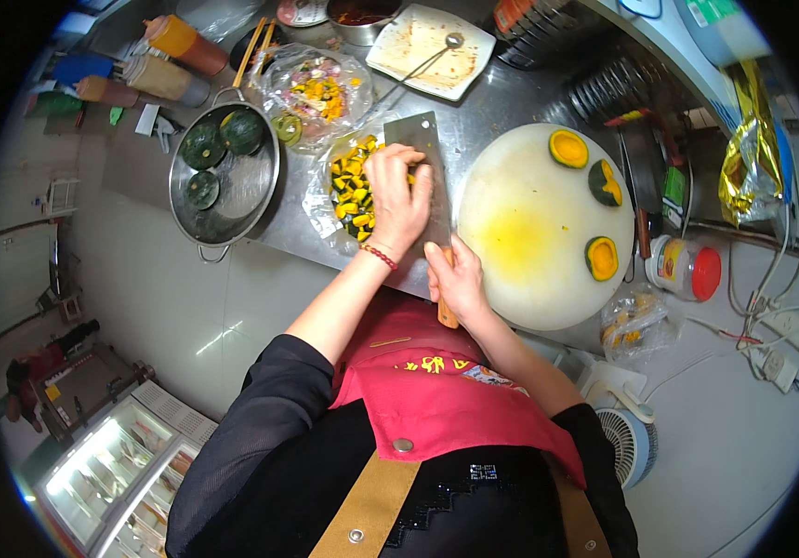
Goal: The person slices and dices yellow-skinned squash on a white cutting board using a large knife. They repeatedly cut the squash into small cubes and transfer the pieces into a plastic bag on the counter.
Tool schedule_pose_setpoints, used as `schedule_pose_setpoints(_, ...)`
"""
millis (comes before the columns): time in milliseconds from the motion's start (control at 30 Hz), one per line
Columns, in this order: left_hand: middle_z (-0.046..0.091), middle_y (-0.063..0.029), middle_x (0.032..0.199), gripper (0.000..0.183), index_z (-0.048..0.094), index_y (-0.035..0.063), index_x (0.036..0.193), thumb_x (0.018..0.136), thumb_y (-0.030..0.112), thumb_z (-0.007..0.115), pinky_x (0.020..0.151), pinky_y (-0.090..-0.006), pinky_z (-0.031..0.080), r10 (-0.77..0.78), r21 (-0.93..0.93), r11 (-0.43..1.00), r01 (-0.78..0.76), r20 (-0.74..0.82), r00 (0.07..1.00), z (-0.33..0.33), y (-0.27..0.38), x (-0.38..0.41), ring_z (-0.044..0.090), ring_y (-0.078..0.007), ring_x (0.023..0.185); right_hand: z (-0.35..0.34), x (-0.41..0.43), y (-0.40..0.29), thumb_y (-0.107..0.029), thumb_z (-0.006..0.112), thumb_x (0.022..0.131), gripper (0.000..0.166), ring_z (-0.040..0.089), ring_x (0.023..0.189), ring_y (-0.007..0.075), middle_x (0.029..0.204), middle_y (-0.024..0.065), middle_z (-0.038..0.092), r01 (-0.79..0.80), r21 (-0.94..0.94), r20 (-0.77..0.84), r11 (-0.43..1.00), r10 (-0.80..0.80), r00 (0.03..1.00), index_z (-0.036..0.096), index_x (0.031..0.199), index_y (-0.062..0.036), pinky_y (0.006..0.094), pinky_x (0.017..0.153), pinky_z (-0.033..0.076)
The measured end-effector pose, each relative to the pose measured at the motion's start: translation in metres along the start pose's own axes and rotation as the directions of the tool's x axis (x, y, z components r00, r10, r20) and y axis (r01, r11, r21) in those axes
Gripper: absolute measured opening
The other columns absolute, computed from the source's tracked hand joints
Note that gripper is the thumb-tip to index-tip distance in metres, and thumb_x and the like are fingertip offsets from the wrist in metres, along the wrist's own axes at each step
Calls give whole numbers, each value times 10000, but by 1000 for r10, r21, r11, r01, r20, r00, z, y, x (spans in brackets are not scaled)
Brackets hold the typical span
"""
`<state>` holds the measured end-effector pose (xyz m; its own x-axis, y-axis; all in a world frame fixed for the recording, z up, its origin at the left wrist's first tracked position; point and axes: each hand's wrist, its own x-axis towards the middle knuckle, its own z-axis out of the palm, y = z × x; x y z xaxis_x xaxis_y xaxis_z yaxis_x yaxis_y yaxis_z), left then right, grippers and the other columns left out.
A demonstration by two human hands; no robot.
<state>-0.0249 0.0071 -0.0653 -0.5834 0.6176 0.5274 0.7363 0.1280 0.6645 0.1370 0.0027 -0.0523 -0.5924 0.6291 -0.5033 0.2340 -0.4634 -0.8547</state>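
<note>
My right hand [458,275] grips the wooden handle of a cleaver [447,209], whose broad blade is held over the counter just left of a round white cutting board [504,293]. My left hand [396,199] lies against the blade, fingers bent and thumb apart; a bit of yellow shows beneath it. Under and beside that hand, diced green-skinned pumpkin [350,199] lies on a clear plastic bag [317,209]. On the board's right half are three cut pumpkin pieces: an upper one [568,148], a notched one [607,185] and a lower one [601,258].
Left, a two-handled steel pan [232,209] holds three dark green pumpkin pieces. Behind stand a plastic-lined bowl of chopped food [319,91], a stained white plate [434,52] with a ladle, and sauce bottles [186,45]. A red-lidded jar [685,268] and a fan [626,439] are right.
</note>
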Motion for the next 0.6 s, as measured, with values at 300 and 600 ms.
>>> schedule_pose_setpoints(300, 599, -132, 993, 99, 620, 39, 1000, 904, 47, 593, 915, -451, 396, -42, 115, 993, 39, 28, 999, -8, -32, -7, 525, -343, 995, -25, -1, -23, -263, 646, 982, 298, 489, 413, 92, 591, 17, 537, 110, -78, -164, 991, -122, 979, 496, 883, -25, 253, 399, 418)
schedule_pose_setpoints(600, 595, -190, 1124, 352, 577, 67, 1219, 887, 110, 685, 883, -417, 509, -93, -209, 954, 216, 476, 874, 209, 70, 45, 611, -368, 1005, -110, -103, 11, -181, 571, 1022, 161, 493, 429, 81, 592, 9, 526, 176, -78, -622, 981, -186, 761, 546, 954, -37, 240, 394, 396)
